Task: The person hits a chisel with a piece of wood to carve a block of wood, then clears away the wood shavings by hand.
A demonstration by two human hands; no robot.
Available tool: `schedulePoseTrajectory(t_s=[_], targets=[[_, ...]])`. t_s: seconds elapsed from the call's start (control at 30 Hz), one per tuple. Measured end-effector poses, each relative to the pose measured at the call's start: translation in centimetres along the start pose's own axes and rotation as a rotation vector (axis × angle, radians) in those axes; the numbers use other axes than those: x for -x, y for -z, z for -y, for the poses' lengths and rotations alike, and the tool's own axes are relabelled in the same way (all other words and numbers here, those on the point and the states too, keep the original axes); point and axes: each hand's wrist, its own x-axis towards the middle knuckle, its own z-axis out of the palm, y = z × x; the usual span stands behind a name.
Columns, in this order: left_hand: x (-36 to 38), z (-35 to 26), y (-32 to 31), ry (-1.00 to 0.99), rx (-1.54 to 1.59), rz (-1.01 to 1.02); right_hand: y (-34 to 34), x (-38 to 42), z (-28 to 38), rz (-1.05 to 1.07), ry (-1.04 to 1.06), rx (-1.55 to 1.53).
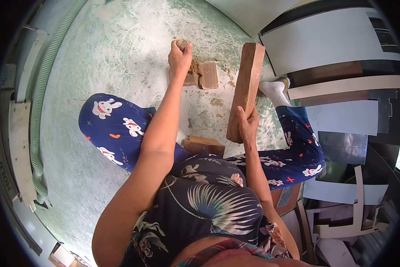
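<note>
Wooden block held in right fingers; left fingers around rounded brown object; wood pieces on floor.

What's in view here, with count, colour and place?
Long block: one, brown, in right hand
Roundish object: one, brown, in left hand
Wood pieces: two visible, brown, near left hand
Short block: one, brown, centre
Hose: one, green, left
Floor: one, pale green, beneath
Panels: many, mixed colours, right
Sock: one clear, white, right
Shirt: one, dark, bottom centre
Trousers: one pair, blue, both sides
Left hand: one, bare, upper centre
Right hand: one, bare, right of centre
</note>
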Motion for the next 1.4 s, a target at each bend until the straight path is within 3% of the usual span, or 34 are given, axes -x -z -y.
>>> schedulePoseTrajectory(t_s=[0.5,0.8,1.2,1.4], targets=[[0.9,-1.0,0.0,0.107,0.056,-0.024,0.1,0.3,0.4,0.03,-0.052,0.028],[0.8,-1.3,0.4,-0.022,0.199,-0.162,0.2,0.3,0.5,0.022,-0.052,0.039],[1.5,-1.1,-0.2,0.008,0.017,-0.068,0.5,0.1,-0.3,0.031,-0.051,0.05],[1.6,-0.9,-0.2,0.007,0.237,-0.129,0.3,0.1,0.6,0.027,-0.065,0.035]])
